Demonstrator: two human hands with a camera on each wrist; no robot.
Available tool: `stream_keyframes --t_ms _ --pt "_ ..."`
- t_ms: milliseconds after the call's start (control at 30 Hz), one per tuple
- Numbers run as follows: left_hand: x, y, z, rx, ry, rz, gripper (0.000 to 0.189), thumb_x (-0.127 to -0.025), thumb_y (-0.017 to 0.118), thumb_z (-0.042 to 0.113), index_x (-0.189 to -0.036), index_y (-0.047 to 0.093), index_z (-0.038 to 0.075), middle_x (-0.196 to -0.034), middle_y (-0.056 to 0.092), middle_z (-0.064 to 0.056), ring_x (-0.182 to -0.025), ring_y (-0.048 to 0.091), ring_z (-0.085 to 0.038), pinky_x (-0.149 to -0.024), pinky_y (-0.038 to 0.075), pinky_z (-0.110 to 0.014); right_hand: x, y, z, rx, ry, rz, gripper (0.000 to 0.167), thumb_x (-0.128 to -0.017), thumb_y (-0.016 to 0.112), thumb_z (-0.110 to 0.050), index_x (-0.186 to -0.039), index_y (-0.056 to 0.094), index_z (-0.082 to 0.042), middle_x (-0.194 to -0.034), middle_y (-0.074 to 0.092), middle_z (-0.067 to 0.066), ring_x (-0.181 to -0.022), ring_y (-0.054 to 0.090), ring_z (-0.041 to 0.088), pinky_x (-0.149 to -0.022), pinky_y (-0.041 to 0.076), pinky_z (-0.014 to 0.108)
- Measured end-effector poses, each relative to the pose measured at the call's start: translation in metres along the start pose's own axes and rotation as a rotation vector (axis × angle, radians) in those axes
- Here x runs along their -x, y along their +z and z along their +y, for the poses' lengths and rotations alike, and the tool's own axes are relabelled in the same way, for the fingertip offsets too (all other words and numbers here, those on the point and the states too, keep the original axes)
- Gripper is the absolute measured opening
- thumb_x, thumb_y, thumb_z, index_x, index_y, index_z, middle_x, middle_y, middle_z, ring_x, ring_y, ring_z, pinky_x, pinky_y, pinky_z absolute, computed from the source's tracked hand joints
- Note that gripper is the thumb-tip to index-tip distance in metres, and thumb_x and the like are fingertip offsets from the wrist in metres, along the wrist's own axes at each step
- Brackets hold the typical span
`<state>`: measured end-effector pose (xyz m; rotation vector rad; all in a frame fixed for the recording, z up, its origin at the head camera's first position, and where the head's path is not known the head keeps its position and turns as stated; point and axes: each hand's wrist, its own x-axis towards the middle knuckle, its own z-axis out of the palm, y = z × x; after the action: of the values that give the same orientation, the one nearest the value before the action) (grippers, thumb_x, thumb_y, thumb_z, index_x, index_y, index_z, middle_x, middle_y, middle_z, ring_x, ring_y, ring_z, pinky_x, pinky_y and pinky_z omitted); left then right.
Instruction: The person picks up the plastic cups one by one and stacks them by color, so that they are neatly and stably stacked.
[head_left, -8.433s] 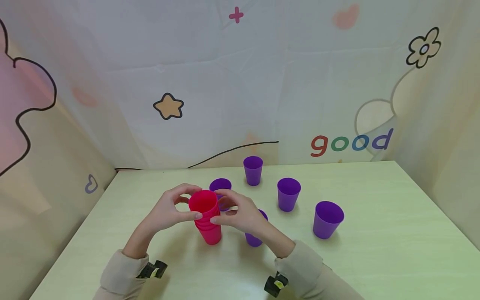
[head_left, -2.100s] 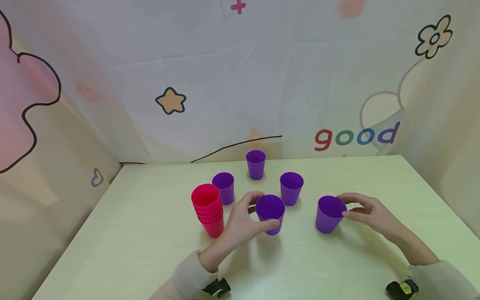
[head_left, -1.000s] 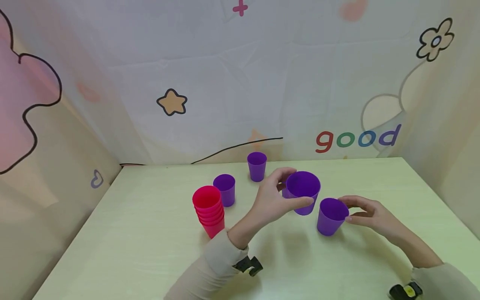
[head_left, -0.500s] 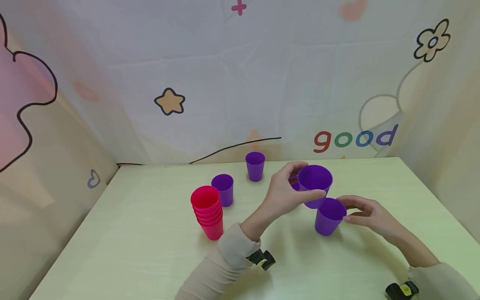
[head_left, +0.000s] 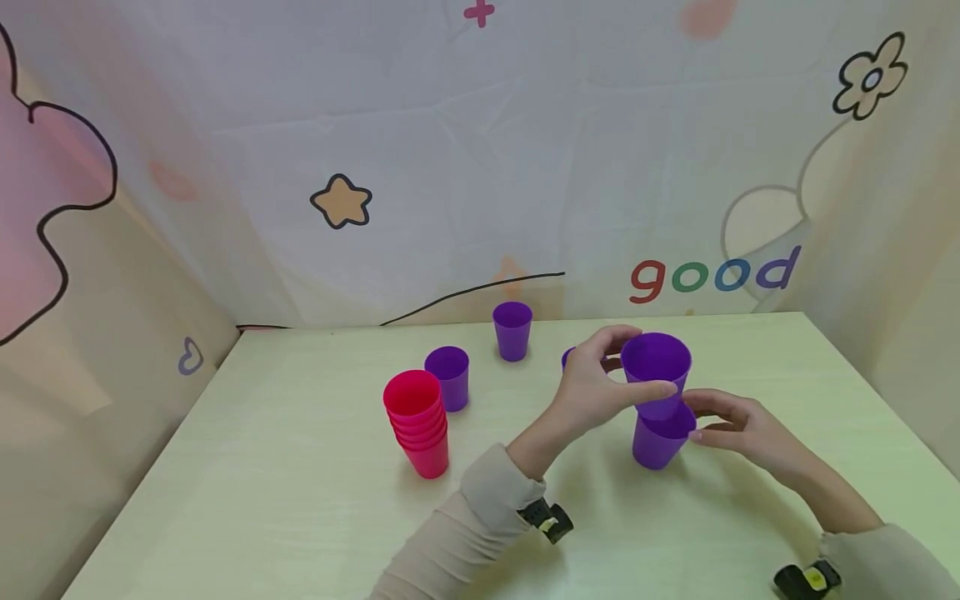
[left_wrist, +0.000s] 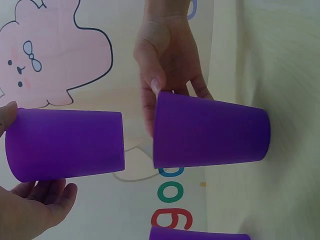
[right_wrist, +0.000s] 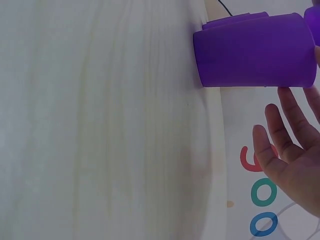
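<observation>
My left hand [head_left: 588,392] grips a purple cup [head_left: 656,375] by its sides, thumb in front and fingers behind, and holds it upright in the air. Directly below stands a second purple cup [head_left: 657,450] on the table. In the left wrist view a gap shows between the raised cup [left_wrist: 67,145] and the rim of the standing cup [left_wrist: 210,132]. My right hand [head_left: 738,429] pinches the standing cup near its rim from the right side. The right wrist view shows its other fingers spread beside that cup [right_wrist: 255,52].
A stack of red cups [head_left: 427,454] stands left of centre on the pale table [head_left: 262,483]. Purple cups stand behind it, one close by [head_left: 450,383] and one farther back [head_left: 513,333]. Another purple cup [head_left: 567,358] is mostly hidden by my left hand.
Earlier both hands were at the red stack. Since then my left hand has lifted a purple cup and carried it rightward over the standing one. My right hand has lately stayed at that cup.
</observation>
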<state>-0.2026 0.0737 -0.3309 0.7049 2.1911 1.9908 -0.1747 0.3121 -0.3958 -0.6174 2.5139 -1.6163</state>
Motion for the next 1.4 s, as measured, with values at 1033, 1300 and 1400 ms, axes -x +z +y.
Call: stream_keyframes --t_ms 1033,1300,1400 --pt "0.002 0.022 -0.040 -0.168 -0.011 -0.029 0.060 -0.066 0.082 0.027 -0.119 0.056 0.013 -0.105 0.054 0.013 -0.090 0.046 0.000 -0.077 0.045 -0.020 0.001 0.002 -0.006 0.000 0.009 -0.001 0.031 -0.087 0.057 -0.004 -0.118 0.053 -0.001 -0.105 0.060 -0.009 -0.095 0.054 0.004 -0.074 0.050 0.026" --pt "0.001 0.026 -0.045 -0.217 -0.037 -0.032 0.061 -0.065 0.083 0.028 -0.118 0.057 0.014 -0.103 0.053 0.014 -0.093 0.045 0.000 -0.074 0.043 -0.016 0.000 0.002 -0.005 -0.019 -0.005 -0.008 0.030 -0.087 0.057 -0.002 -0.117 0.054 -0.002 -0.105 0.061 -0.009 -0.095 0.054 0.006 -0.073 0.050 0.026" --pt "0.001 0.028 -0.047 -0.237 -0.036 -0.042 0.062 -0.064 0.083 0.029 -0.118 0.057 0.014 -0.104 0.052 0.013 -0.093 0.045 0.000 -0.073 0.043 -0.016 0.000 0.002 -0.004 -0.020 -0.005 -0.008 0.031 -0.087 0.057 -0.002 -0.118 0.054 -0.002 -0.106 0.060 -0.010 -0.095 0.054 0.006 -0.073 0.050 0.026"
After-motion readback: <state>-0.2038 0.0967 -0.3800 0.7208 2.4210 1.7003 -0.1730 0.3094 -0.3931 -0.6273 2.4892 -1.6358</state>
